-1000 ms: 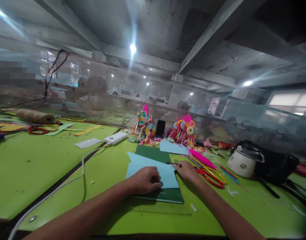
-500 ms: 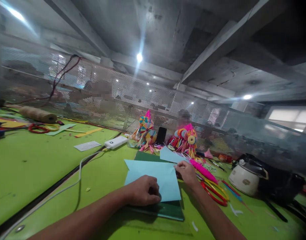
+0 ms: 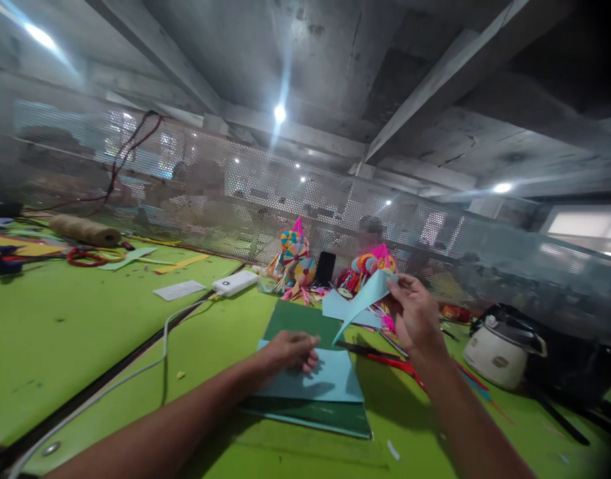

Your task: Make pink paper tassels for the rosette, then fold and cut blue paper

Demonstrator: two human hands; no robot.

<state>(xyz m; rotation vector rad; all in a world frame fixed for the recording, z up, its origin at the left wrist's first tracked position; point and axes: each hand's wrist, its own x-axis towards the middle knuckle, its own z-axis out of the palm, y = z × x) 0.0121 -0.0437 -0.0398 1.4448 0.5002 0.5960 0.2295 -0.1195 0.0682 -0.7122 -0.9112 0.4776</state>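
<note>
My right hand (image 3: 418,313) is raised, thumb and fingers pinched on a light blue paper piece (image 3: 365,299) that curves down toward the left. Its lower tip ends near the dark blades of red-handled scissors (image 3: 393,361), partly hidden behind my right wrist. Over the light blue sheet (image 3: 335,382) hovers my left hand (image 3: 291,352), fingers loosely bent and apart, holding nothing; whether it touches the sheet is unclear. That sheet lies on a dark green board (image 3: 330,419). Behind the board rests another light blue paper (image 3: 335,306).
Colourful paper ornaments (image 3: 294,256) and a phone (image 3: 326,269) stand by the perforated screen (image 3: 265,206). A white power bank (image 3: 235,283) with a cable (image 3: 164,332) lies left, a twine roll (image 3: 83,231) farther off. A white pot (image 3: 498,356) stands right.
My right hand has risen from the sheet's right edge, lifting a light blue piece up and right. More green board shows behind the sheet. My left hand has loosened and shifted slightly back.
</note>
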